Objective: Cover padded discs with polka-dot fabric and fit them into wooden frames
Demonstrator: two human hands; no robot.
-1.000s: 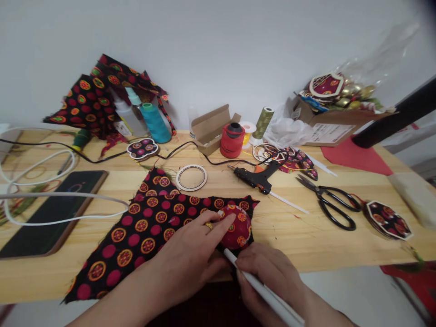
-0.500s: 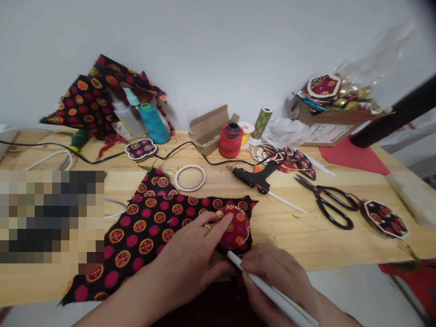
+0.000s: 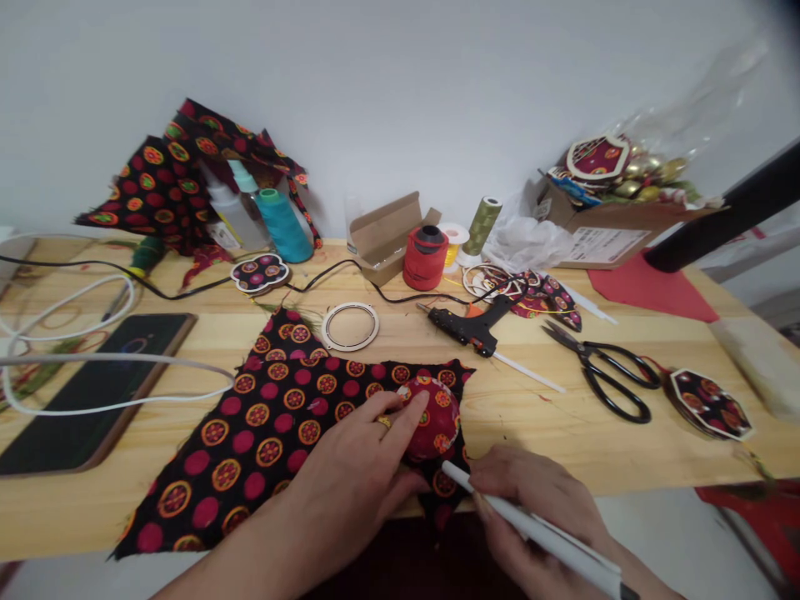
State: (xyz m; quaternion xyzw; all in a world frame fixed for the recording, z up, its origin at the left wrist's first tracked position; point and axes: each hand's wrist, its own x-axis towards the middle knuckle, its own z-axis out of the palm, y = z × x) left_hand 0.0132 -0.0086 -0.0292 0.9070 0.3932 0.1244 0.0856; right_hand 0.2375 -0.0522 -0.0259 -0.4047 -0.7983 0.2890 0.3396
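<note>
L hand, fingers spread, pressing red disc on patterned fabric. R hand clamped on white pen, axis diagonal, tip away + left, nr disc. Back R: cardboard box w/ gold baubles (overfull).

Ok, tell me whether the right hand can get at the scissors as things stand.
Probably yes: no large thing shows between the right hand and the scissors. But it holds a white pen, which would likely need putting down first.
</note>
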